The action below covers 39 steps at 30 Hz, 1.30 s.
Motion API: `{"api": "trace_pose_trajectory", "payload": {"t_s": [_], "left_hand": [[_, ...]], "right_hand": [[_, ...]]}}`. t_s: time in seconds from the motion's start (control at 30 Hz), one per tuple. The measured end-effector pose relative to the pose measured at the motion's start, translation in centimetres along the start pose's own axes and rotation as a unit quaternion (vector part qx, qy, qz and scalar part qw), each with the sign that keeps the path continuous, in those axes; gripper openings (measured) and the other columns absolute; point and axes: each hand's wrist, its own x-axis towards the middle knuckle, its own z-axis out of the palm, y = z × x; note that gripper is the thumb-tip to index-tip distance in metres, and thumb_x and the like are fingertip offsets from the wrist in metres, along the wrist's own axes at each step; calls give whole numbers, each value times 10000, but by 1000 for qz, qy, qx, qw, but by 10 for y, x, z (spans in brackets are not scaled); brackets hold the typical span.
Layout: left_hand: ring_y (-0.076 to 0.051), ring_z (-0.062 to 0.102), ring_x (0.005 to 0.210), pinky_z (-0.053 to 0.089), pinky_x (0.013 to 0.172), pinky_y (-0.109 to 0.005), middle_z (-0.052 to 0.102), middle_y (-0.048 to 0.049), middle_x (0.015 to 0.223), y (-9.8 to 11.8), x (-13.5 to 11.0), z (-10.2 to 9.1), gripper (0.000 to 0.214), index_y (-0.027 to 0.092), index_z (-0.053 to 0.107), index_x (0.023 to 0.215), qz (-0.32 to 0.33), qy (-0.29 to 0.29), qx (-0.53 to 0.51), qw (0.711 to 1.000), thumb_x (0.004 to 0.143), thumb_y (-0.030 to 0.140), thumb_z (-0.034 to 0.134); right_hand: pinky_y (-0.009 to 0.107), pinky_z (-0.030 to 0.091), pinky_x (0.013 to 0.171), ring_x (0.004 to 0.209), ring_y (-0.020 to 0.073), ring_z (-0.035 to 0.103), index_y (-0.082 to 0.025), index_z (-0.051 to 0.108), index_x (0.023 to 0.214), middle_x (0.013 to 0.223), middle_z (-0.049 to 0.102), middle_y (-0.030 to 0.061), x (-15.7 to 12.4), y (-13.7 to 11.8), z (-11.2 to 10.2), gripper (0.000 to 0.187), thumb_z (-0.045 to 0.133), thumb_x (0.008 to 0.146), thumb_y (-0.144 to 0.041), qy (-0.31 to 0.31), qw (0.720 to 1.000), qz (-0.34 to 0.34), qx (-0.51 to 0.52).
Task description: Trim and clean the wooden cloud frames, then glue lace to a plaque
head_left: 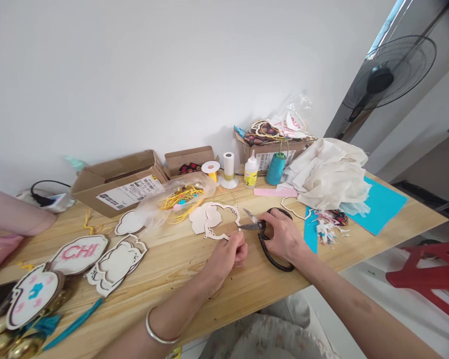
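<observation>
My left hand [230, 252] is closed at the lower right edge of a thin, cut-out wooden frame [210, 231], pinching it. In my right hand [283, 234] is a pair of black-handled scissors [275, 264]. Their blades are apart, pointing left, with the lower tip close to the frame's right edge. Whether the tip touches the wood I cannot tell. Behind the frame lies a pale cloud-shaped piece [198, 219]. Another thin wooden outline [295, 208] rests just beyond the scissors.
Cardboard boxes [115, 184], a glue bottle [251, 172] and a teal thread cone [276, 168] line the wall. White cloth [329, 172] is heaped at right near blue sheets [381, 204]. Decorated plaques [78, 253] lie at left. A red stool [426, 271] stands beside the table.
</observation>
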Motion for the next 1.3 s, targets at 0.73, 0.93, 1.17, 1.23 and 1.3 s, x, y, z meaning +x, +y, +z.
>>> {"api": "trace_pose_trajectory", "payload": {"t_s": [0.73,0.93,1.17,1.23,1.3], "left_hand": [[-63,193,391,147,413,-240,245,69,407,-8,5,-1,350,198,227,511,43,3,9,999,820,337,312],[-68,199,405,161,419,-240,249,62,410,-6,4,-1,348,196,225,500,43,-4,54,998,820,318,287],[-69,195,395,167,410,-230,270,72,403,-4,4,-3,280,202,237,547,25,-9,58,998,809,286,288],[-68,191,391,166,407,-229,269,73,399,-4,4,-3,281,203,232,544,19,-9,52,998,807,284,290],[-68,184,394,162,407,-228,262,75,400,-4,4,-3,279,203,232,548,17,-9,39,999,806,288,296]], "right_hand": [[254,385,607,686,161,466,-178,579,850,718,469,26,1,5,-1,295,520,571,-103,15,994,-67,83],[241,378,595,673,150,468,-191,587,862,731,470,20,2,4,0,305,527,575,-105,6,997,-38,66],[237,378,598,669,148,481,-186,605,849,727,487,20,3,2,-1,305,529,566,-105,-1,998,-20,56],[236,378,603,670,146,483,-188,609,853,729,488,19,3,2,0,307,530,568,-107,-1,999,-16,49],[235,380,610,676,147,489,-188,610,857,734,491,20,3,3,0,307,531,571,-110,-4,999,-12,46]]}}
